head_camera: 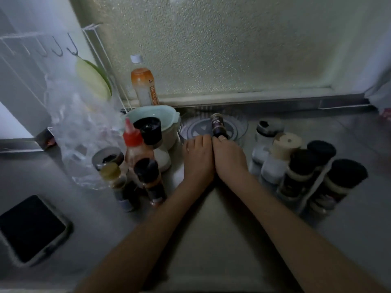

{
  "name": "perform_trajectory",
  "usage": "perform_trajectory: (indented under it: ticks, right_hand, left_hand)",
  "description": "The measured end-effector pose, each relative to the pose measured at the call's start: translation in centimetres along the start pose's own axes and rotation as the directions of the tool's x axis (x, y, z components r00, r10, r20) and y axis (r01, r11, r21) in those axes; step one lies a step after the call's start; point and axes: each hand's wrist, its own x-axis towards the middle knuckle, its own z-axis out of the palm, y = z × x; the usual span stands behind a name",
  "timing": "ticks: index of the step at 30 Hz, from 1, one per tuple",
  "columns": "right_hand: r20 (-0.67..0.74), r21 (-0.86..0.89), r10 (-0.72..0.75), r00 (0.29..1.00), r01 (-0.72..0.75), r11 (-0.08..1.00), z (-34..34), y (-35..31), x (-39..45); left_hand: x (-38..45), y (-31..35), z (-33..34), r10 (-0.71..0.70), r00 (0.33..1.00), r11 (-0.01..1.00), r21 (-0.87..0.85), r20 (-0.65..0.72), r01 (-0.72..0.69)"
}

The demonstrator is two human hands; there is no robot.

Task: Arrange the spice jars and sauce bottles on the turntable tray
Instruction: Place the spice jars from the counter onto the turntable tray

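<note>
1. Gripping a small dark spice jar point(219, 126), the right hand point(229, 158) has its fingers closed around the jar's lower end and holds it over the clear turntable tray point(240, 126); the jar leans away from the camera, and whether its base already touches the tray I cannot tell.
2. Beside it, pressed against the right hand, the left hand point(197, 158) rests with its fingers curled down at the tray's near edge. It seems to steady the tray, but whether it actually grasps the rim or only lies on it is not clear.
3. Apart from that one jar, the tray looks bare: its moulded centre pattern shows through, so the arranging appears to be at its very start.
4. Left of the hands, a cluster waits on the steel counter point(211, 225): a red-capped squeeze bottle point(134, 144), a black-capped grinder point(149, 131), a yellow-lidded jar point(112, 176), a dark-capped jar point(149, 178) and a small open tin point(108, 158).
5. Right of the hands stand more jars, well apart from the tray: a white bottle point(267, 132), a cork-topped jar point(284, 149) and three black-lidded jars point(321, 166), some of which sit in a pale rack.
6. Further back, an orange-labelled bottle point(143, 83) stands against the window ledge; whether it belongs to the set is uncertain.
7. My judgement: one item is being placed, and nearly everything else is left to move, so most of the task remains.
</note>
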Motion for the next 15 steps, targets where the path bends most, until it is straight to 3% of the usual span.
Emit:
perform_trajectory:
  ticks: [2,4,7,9,12,15]
  right_hand:
    - [0.006,-0.098,-0.033,0.999,0.033,0.995,-1.1,-0.7,-1.9]
    - [0.032,-0.081,-0.005,0.999,0.008,0.997,-2.6,-1.6,-4.1]
    - [0.135,-0.068,0.027,0.99,-0.018,0.998,-4.2,-2.8,-6.8]
    - [0.173,-0.091,0.029,0.984,-0.014,0.996,-4.7,-3.7,-8.8]
    - [0.108,-0.086,0.039,0.993,-0.029,0.996,-5.0,-5.0,-12.1]
    - [0.029,-0.057,-0.01,1.0,0.012,0.998,-4.8,-5.8,-14.6]
  left_hand:
    - [-1.5,0.6,-1.2,0.001,0.999,0.998,0.056,0.054,-0.004]
    - [-3.7,1.6,-3.3,0.04,0.995,0.998,0.053,0.087,-0.045]
    - [-7.9,2.7,-7.7,0.095,0.99,0.968,-0.221,-0.105,-0.117]
    - [-10.5,2.4,-10.0,0.095,0.946,0.96,-0.224,-0.311,-0.17]
    - [-13.4,0.8,-11.9,-0.08,0.877,0.97,-0.241,-0.473,-0.041]
    - [-14.7,-0.6,-12.9,-0.307,0.848,0.925,-0.347,-0.433,0.158]
